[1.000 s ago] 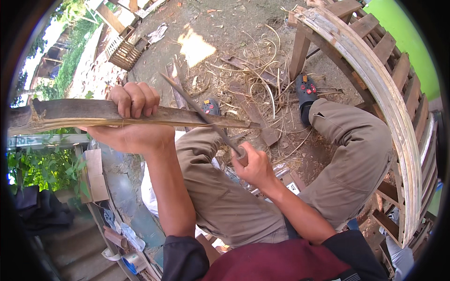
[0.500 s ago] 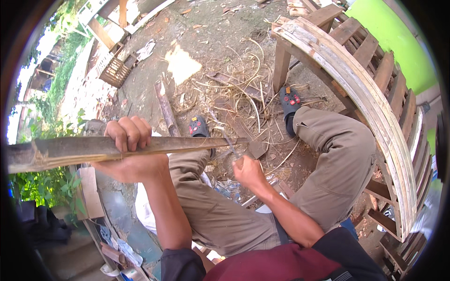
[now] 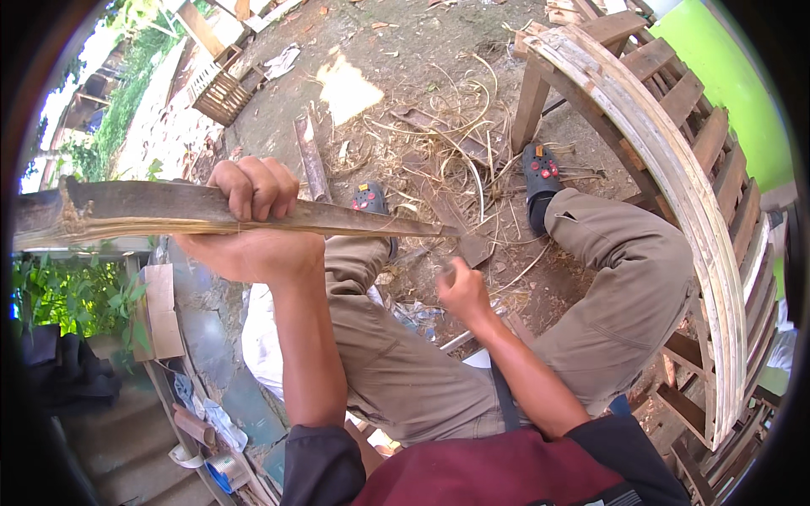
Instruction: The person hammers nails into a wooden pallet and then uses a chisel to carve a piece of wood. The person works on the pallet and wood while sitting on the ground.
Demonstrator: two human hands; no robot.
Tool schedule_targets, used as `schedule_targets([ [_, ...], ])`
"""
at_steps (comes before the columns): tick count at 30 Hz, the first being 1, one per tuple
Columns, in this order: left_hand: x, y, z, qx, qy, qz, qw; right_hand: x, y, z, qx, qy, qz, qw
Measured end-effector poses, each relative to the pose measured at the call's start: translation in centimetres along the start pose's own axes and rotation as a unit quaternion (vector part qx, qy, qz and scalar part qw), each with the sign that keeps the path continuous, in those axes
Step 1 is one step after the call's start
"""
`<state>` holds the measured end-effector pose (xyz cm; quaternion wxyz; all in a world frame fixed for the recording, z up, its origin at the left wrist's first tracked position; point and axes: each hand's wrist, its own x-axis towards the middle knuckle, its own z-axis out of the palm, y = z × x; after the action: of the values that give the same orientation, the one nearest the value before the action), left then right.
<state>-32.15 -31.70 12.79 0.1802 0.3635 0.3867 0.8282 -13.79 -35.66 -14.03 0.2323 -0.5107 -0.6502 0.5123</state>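
A long split bamboo piece (image 3: 152,207), brown on its face and pale and fibrous along its lower edge, stretches from the left rim to a narrow tip above the ground. My left hand (image 3: 257,190) is closed around it, fingers over the top and palm beneath. Just below the bamboo's tip is my right hand (image 3: 464,291), closed in a fist and slightly blurred. What it grips is smeared by motion; the earlier frame shows a thin blade-like tool rising from this fist.
Thin pale strips (image 3: 481,181) and shavings litter the ground between my feet. A curved slatted wooden bench (image 3: 650,143) stands on the right. A wooden crate (image 3: 221,93) lies far left. Cardboard (image 3: 160,312) and a blue can (image 3: 226,472) are near my left side.
My left hand and the bamboo sit higher and slightly further right in view. My right fist has shifted a little right, and the blade-like tool no longer shows clearly. The view has shifted too.
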Motion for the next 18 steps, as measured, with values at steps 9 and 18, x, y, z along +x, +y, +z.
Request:
schedule_targets([
  [9,-0.3,-0.1,0.0,0.038,0.022,0.008,0.999,-0.2,0.4,-0.1,0.008,-0.007,-0.100,0.995],
  [18,0.1,-0.1,-0.5,0.034,0.011,0.012,0.999,0.0,-1.5,-0.4,-0.020,-0.043,-0.058,0.997],
])
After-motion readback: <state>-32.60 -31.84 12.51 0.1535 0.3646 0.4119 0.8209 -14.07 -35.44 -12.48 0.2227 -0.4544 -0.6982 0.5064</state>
